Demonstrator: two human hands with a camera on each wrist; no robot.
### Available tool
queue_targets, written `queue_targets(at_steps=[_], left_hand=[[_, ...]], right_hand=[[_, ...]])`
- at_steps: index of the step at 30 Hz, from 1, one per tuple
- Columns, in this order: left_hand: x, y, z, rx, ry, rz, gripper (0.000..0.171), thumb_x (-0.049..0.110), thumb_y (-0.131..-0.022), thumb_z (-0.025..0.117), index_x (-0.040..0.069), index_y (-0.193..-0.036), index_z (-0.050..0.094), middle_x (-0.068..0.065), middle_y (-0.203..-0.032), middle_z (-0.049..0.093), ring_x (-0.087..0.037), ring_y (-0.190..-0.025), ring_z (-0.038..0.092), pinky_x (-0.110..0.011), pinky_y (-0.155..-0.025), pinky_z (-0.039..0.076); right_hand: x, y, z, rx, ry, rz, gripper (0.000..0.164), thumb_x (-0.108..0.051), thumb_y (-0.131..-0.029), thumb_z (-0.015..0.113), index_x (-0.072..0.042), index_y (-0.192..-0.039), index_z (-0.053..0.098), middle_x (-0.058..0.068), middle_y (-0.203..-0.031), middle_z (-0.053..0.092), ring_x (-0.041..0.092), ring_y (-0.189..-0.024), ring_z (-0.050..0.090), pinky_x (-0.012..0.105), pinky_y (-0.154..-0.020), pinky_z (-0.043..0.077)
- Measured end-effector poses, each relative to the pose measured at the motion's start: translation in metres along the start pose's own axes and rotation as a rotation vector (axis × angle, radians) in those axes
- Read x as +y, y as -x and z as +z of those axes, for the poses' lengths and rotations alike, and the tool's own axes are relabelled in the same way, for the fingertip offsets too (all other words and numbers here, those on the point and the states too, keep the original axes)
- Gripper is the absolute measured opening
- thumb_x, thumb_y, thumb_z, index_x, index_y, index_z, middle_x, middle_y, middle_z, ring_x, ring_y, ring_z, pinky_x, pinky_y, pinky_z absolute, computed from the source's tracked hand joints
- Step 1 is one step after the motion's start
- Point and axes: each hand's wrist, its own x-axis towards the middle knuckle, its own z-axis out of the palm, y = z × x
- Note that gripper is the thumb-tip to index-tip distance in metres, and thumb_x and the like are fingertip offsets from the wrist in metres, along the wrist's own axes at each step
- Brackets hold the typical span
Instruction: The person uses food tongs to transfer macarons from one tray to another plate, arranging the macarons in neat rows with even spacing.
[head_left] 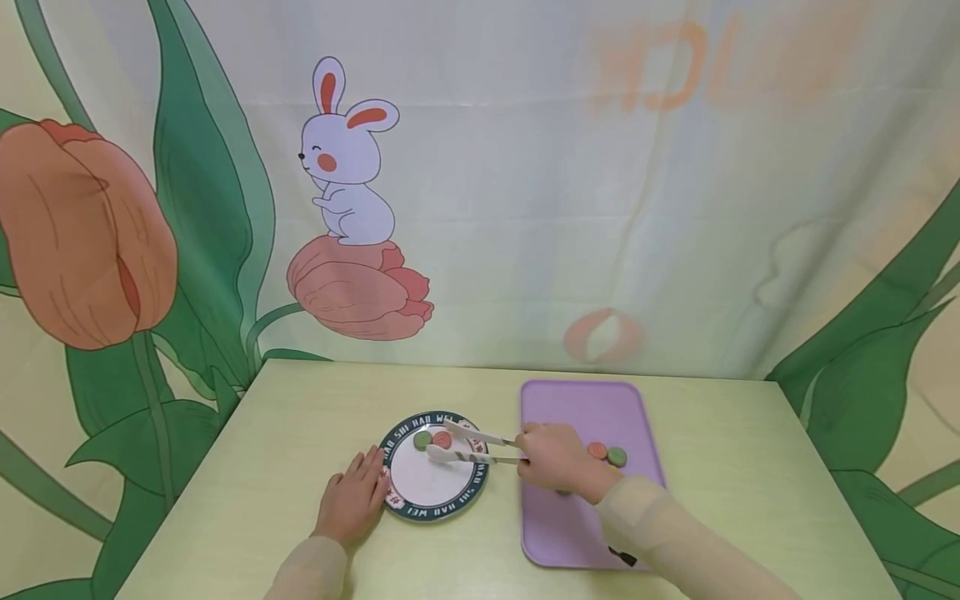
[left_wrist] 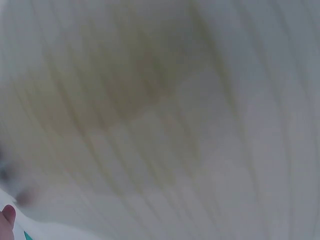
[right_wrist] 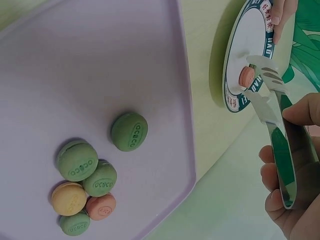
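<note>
My right hand grips a pair of metal tongs with white tips, thumb on one arm and fingers round the other. The tips reach over a white plate with a dark lettered rim and stand apart. A pink macaron shows between them, beside a green macaron on the plate. My left hand rests at the plate's left rim with its fingers stretched out. Pale, blurred material fills most of the left wrist view, leaving only a fingertip at the lower left.
To the right of the plate lies a purple tray. Several macarons sit on it, among them a lone green macaron and a yellow macaron within a cluster. A printed curtain hangs behind the pale table.
</note>
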Motion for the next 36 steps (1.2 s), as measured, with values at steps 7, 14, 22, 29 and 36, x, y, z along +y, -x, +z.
queue_targets(at_steps=[7, 14, 22, 29, 36], left_hand=[[0.0, 0.0, -0.001, 0.002, 0.001, 0.008, 0.053, 0.038, -0.093, 0.035, 0.01, -0.137, 0.032, -0.008, -0.143, 0.032, -0.031, -0.13, 0.031, -0.051, -0.097, 0.032], [0.002, 0.0, -0.002, 0.003, -0.004, 0.01, 0.053, 0.038, -0.092, 0.036, 0.01, -0.138, 0.032, -0.008, -0.142, 0.032, -0.031, -0.13, 0.031, -0.052, -0.097, 0.032], [0.002, 0.0, -0.002, -0.007, -0.009, 0.004, 0.054, 0.038, -0.093, 0.035, 0.01, -0.138, 0.031, -0.008, -0.143, 0.032, -0.031, -0.13, 0.03, -0.052, -0.097, 0.031], [0.002, 0.0, -0.001, 0.004, 0.0, 0.001, 0.054, 0.039, -0.093, 0.034, 0.01, -0.137, 0.032, -0.008, -0.143, 0.032, -0.032, -0.13, 0.03, -0.052, -0.097, 0.031], [0.0, 0.0, 0.001, 0.009, -0.003, 0.0, 0.053, 0.039, -0.093, 0.033, 0.01, -0.138, 0.032, -0.007, -0.143, 0.032, -0.031, -0.13, 0.03, -0.051, -0.098, 0.031]], right_hand=[[0.001, 0.003, -0.005, -0.017, 0.013, 0.001, 0.008, -0.021, -0.071, 0.057, -0.014, -0.067, 0.061, -0.005, -0.063, 0.049, 0.009, -0.049, 0.038, 0.025, -0.039, 0.03], [0.001, 0.008, -0.01, -0.017, 0.001, -0.011, 0.012, -0.021, -0.072, 0.057, -0.012, -0.071, 0.064, -0.005, -0.063, 0.049, 0.009, -0.049, 0.038, 0.025, -0.039, 0.03], [0.004, 0.014, -0.013, -0.01, 0.006, -0.036, 0.01, -0.021, -0.071, 0.059, -0.013, -0.072, 0.064, -0.006, -0.06, 0.044, 0.009, -0.048, 0.035, 0.024, -0.039, 0.028], [0.009, 0.021, -0.013, -0.01, 0.014, -0.045, 0.005, -0.019, -0.067, 0.057, -0.014, -0.065, 0.058, -0.006, -0.059, 0.042, 0.009, -0.048, 0.035, 0.024, -0.037, 0.027], [0.013, 0.028, -0.017, 0.016, 0.012, -0.051, 0.004, -0.019, -0.066, 0.059, -0.015, -0.065, 0.057, -0.007, -0.058, 0.041, 0.007, -0.048, 0.034, 0.022, -0.038, 0.027]])
